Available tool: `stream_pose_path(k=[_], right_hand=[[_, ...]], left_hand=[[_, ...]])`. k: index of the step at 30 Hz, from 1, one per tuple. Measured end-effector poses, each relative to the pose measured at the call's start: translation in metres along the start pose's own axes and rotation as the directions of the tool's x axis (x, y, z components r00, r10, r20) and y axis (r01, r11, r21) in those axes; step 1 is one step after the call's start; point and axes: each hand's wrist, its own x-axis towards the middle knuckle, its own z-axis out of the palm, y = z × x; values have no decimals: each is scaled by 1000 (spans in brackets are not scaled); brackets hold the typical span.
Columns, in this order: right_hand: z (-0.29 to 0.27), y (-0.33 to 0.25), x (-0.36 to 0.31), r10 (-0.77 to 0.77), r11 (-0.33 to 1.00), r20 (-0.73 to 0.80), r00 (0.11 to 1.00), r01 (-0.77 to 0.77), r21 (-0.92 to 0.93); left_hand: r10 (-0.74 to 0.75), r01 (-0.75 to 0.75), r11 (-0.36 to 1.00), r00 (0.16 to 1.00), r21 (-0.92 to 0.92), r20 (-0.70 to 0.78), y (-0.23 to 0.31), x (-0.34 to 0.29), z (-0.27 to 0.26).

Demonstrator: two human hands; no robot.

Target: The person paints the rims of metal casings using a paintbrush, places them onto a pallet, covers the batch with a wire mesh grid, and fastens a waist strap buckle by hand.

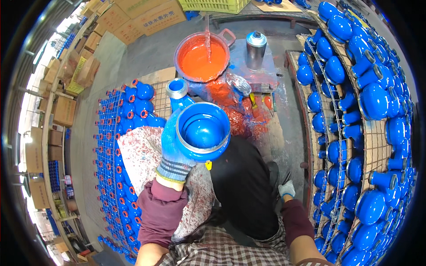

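My left hand (pixel 172 144), in a blue-stained knit glove, is closed round a glossy blue metal housing (pixel 203 153) with a wide round open mouth. A threaded pipe end (pixel 176 89) of the housing points away from me, and a small yellow tag (pixel 208 166) hangs below its rim. Low at my right side, my right hand (pixel 287 189) in a pale glove is closed round a thin dark tool (pixel 287 176), whose kind I cannot make out. Beyond the housing stands a red pan (pixel 178 66) of orange-red paint with a paint-coated stick (pixel 207 40) in it.
A silver can (pixel 256 51) stands beside the pan on a paint-stained board. Wire racks of blue housings (pixel 375 101) rise at the right; more blue parts with red ends (pixel 144 91) fill a rack at the left. Cartons (pixel 151 20) and a yellow crate (pixel 215 5) stand farther back.
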Motion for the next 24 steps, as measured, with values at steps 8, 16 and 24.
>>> stream_pose_path(k=[8,16,24], right_hand=[[-31,32,32,-166,926,101,981,120,359],[-266,-123,-109,-455,-19,-470,756,520,854],[-375,-258,-238,-831,-483,-515,213,184,856]], left_hand=[[89,-52,957,989,-285,115,-12,10,-1],[-71,532,481,816,-697,574,18,40,7],[229,-108,949,881,-295,414,6,43,9]])
